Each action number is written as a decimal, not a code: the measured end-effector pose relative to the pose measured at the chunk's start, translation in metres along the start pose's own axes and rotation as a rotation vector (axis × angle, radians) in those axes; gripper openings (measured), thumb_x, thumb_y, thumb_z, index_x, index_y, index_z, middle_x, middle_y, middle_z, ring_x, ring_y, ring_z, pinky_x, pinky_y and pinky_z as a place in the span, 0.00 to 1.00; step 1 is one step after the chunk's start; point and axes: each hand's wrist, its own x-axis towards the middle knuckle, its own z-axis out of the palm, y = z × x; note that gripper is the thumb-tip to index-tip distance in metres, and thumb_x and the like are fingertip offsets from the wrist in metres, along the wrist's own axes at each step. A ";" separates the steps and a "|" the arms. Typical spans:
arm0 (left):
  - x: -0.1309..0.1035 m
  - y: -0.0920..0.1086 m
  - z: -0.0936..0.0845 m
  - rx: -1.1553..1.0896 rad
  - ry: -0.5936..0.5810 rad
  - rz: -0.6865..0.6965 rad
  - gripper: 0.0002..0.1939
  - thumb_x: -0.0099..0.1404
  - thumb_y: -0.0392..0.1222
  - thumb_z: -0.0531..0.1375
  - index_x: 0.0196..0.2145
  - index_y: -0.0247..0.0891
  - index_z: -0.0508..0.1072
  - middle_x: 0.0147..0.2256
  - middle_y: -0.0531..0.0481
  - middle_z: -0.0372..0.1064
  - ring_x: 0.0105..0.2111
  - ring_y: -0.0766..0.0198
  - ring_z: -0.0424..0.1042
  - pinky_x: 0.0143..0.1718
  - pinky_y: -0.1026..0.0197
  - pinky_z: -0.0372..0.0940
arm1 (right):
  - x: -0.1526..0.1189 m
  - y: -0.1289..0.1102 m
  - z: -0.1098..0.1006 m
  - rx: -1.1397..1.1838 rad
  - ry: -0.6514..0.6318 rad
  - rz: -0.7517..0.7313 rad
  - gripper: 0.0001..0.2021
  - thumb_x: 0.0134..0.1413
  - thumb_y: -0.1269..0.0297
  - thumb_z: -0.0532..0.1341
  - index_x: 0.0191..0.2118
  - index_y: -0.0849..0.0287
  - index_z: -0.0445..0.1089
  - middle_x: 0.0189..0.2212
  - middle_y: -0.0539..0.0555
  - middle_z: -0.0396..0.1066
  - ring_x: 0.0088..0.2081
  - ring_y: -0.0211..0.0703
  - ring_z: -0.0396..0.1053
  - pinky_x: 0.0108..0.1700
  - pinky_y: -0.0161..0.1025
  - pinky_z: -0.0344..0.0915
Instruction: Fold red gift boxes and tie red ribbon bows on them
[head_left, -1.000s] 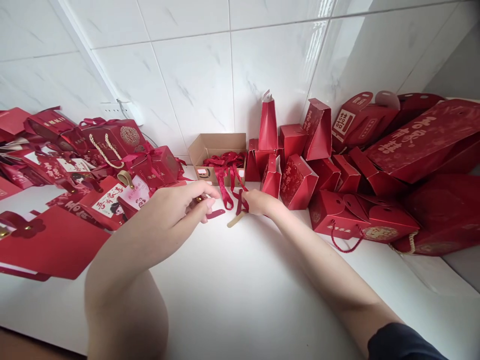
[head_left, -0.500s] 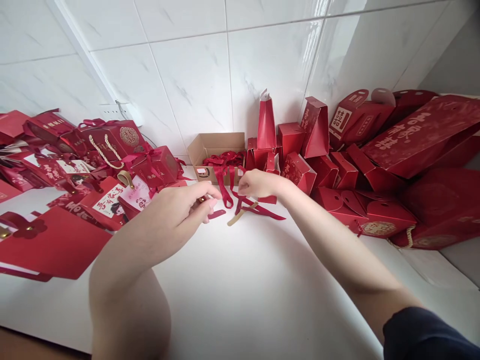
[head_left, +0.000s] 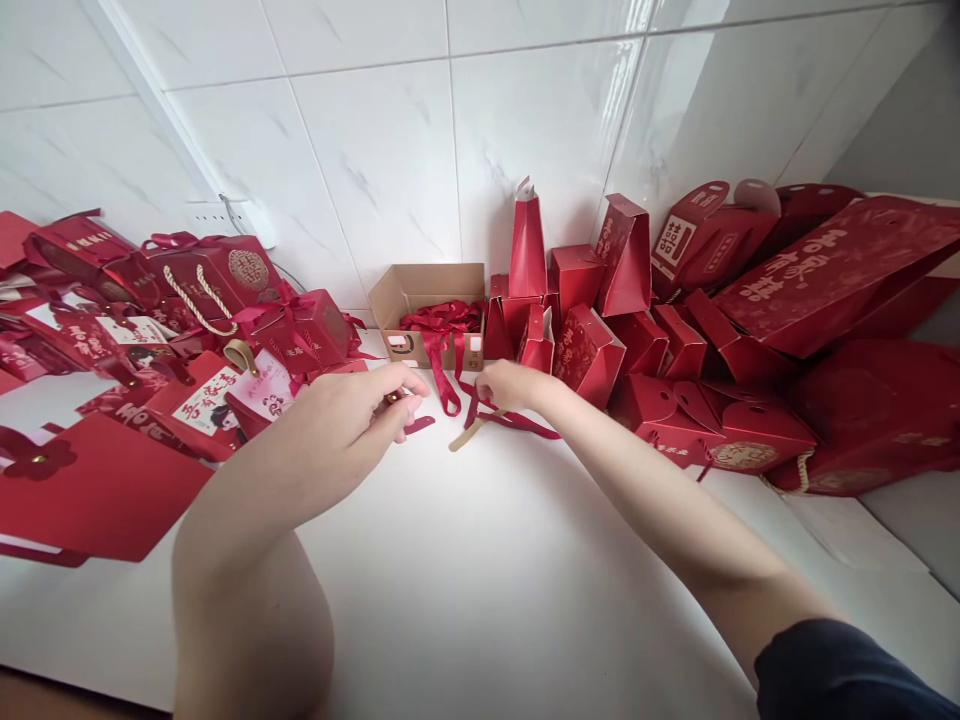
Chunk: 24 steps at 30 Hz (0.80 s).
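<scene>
My left hand [head_left: 364, 415] is closed, thumb against curled fingers, around a dark red strap [head_left: 420, 425] whose end pokes out past the fingertips; a small gold stud glints between the fingers. To its right, my right hand [head_left: 506, 386] pinches its fingertips together low over loose straps, and what they grip is hidden. Under and beside that hand lie a tan strap [head_left: 466, 436] and dark red straps [head_left: 534, 427]. Just behind them, a small cardboard box [head_left: 384, 300] holds a heap of red ribbon [head_left: 450, 318], with a loop [head_left: 448, 396] hanging over its front onto the table.
Red gift boxes and bags [head_left: 300, 330] crowd the left side of the white table [head_left: 450, 590]. More red boxes [head_left: 634, 255] stand stacked on the right, with a large bag [head_left: 840, 265] leaning there. A tiled wall [head_left: 375, 170] closes off the back, with a socket strip [head_left: 217, 215].
My right hand has lowered slightly over the straps, covering more of the tan one. The left hand keeps its grip. The whole view has shifted a little.
</scene>
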 end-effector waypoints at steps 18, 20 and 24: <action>-0.003 0.001 0.000 0.100 -0.075 0.008 0.16 0.70 0.53 0.49 0.40 0.49 0.74 0.29 0.55 0.74 0.23 0.63 0.68 0.25 0.62 0.57 | -0.042 0.007 -0.027 0.117 -0.052 -0.078 0.06 0.51 0.60 0.65 0.32 0.56 0.74 0.34 0.52 0.76 0.33 0.43 0.72 0.29 0.35 0.62; -0.004 0.001 0.000 0.104 -0.076 0.005 0.16 0.70 0.53 0.49 0.40 0.49 0.75 0.27 0.55 0.73 0.22 0.63 0.67 0.24 0.62 0.57 | -0.042 0.005 -0.049 0.271 0.023 -0.168 0.03 0.52 0.65 0.63 0.31 0.57 0.74 0.31 0.51 0.76 0.31 0.39 0.71 0.30 0.33 0.62; -0.003 0.000 0.001 0.097 -0.093 0.018 0.16 0.70 0.53 0.50 0.40 0.49 0.75 0.26 0.55 0.72 0.21 0.64 0.66 0.23 0.61 0.55 | -0.013 0.000 -0.080 0.660 0.378 -0.069 0.02 0.55 0.72 0.61 0.33 0.64 0.71 0.29 0.55 0.74 0.26 0.34 0.68 0.30 0.32 0.65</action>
